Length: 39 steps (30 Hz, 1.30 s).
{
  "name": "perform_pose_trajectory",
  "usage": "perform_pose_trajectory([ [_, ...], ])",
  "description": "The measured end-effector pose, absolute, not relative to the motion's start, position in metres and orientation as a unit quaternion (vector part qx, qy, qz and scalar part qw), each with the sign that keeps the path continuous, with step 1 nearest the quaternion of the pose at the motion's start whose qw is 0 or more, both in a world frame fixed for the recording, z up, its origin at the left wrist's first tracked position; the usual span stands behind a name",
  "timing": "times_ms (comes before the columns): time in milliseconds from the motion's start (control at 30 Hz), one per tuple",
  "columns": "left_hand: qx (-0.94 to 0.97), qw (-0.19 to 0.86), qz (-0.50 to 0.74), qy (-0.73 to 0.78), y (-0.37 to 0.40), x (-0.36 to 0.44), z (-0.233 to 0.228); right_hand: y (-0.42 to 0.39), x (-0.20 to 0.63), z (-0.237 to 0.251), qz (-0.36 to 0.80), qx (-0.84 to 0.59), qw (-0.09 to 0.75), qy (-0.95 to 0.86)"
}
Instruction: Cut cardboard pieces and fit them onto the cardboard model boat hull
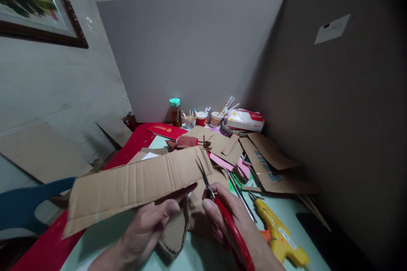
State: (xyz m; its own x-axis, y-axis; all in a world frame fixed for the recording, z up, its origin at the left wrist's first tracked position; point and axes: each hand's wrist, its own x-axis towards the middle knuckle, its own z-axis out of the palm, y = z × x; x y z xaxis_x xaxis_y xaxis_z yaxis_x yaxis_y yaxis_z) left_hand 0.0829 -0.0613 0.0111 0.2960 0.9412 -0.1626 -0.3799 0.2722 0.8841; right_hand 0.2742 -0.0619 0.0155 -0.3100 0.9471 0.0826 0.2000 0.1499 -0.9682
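Note:
A long strip of corrugated cardboard (133,182), creased crosswise, is held up by my left hand (149,224), thumb near its lower edge and fingers behind it. My right hand (222,209) grips red-handled scissors (227,220), whose metal blades point up over the strip's right end. Whether the blades touch the cardboard I cannot tell. Below my hands, a small cardboard piece with a pointed end and raised edges (173,235) rests on the table, partly hidden by my left hand.
A yellow glue gun (280,235) lies to the right. Cardboard sheets (270,169) spread over the right side. Behind stand a teal-capped bottle (176,112), a red paper cup (201,118) and a tissue pack (244,120). Grey panels (190,55) rise at the back and right. A blue chair (28,203) is at left.

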Motion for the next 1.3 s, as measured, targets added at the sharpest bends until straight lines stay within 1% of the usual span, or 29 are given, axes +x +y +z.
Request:
perform_pose_trajectory([
  [100,0.252,0.66,0.594,0.385,-0.062,0.11,0.024,-0.065,0.27,0.006,0.497,-0.431,0.376,-0.653],
  [200,0.183,0.613,0.638,0.428,-0.061,0.124,0.033,-0.066,0.271,0.002,0.498,-0.398,0.381,-0.669],
  [333,0.171,0.612,0.642,0.43,-0.061,0.128,0.033,-0.066,0.275,0.006,0.494,-0.354,0.393,-0.69],
  [500,0.15,0.627,0.648,0.407,-0.057,0.128,0.028,-0.067,0.278,0.01,0.491,-0.376,0.389,-0.683],
  [733,0.143,0.633,0.64,0.411,-0.057,0.128,0.026,-0.064,0.275,0.009,0.505,-0.366,0.381,-0.682],
  [1067,0.167,0.644,0.613,0.426,-0.056,0.129,0.023,-0.066,0.275,0.003,0.467,-0.418,0.374,-0.684],
  [1200,0.167,0.648,0.619,0.412,-0.057,0.13,0.023,-0.072,0.27,0.0,0.41,-0.45,0.403,-0.683],
  [1300,0.161,0.644,0.625,0.412,-0.056,0.131,0.025,-0.072,0.267,-0.003,0.397,-0.45,0.405,-0.69],
])
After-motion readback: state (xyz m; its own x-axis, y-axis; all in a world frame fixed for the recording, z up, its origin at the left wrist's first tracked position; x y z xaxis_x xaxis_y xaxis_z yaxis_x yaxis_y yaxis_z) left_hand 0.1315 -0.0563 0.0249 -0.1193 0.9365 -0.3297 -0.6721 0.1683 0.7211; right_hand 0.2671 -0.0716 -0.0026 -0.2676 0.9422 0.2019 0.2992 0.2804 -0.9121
